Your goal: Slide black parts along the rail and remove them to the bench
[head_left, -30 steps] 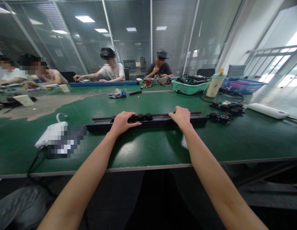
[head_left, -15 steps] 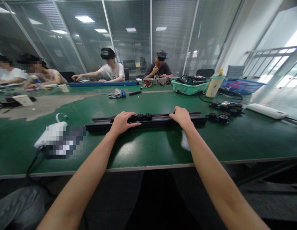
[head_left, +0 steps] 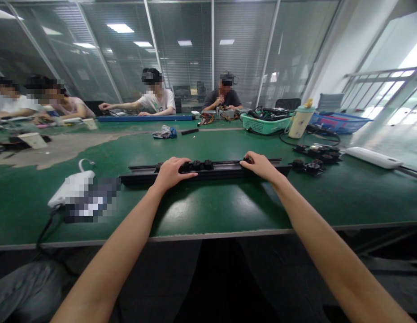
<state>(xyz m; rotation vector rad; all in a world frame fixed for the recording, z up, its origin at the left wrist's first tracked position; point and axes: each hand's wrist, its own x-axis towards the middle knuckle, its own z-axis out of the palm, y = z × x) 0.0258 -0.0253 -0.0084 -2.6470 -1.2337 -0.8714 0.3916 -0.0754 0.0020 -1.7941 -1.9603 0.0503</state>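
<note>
A long black rail (head_left: 222, 173) with a grey channel lies crosswise on the green table in front of me. Several small black socket-like modules (head_left: 207, 164) sit in its channel, left of the middle. My left hand (head_left: 171, 172) grips the rail at its left part, thumb along the front side and fingers over the top, beside these modules. Toward the right end, my right hand (head_left: 260, 166) has its fingers and thumb closed around another black module (head_left: 248, 159) at the channel; the fingers partly hide it.
More black modules (head_left: 318, 154) lie to the right, near a white power strip (head_left: 375, 157). A green basket (head_left: 265, 123) of cables and a cream bottle (head_left: 301, 122) stand behind. At left are a white adapter (head_left: 72, 187) and a blurred-out flat object (head_left: 94, 199). Several people sit across the table.
My right hand has shifted slightly right and turned, and a black module now shows at its fingertips. My left hand and the rail stay in place.
</note>
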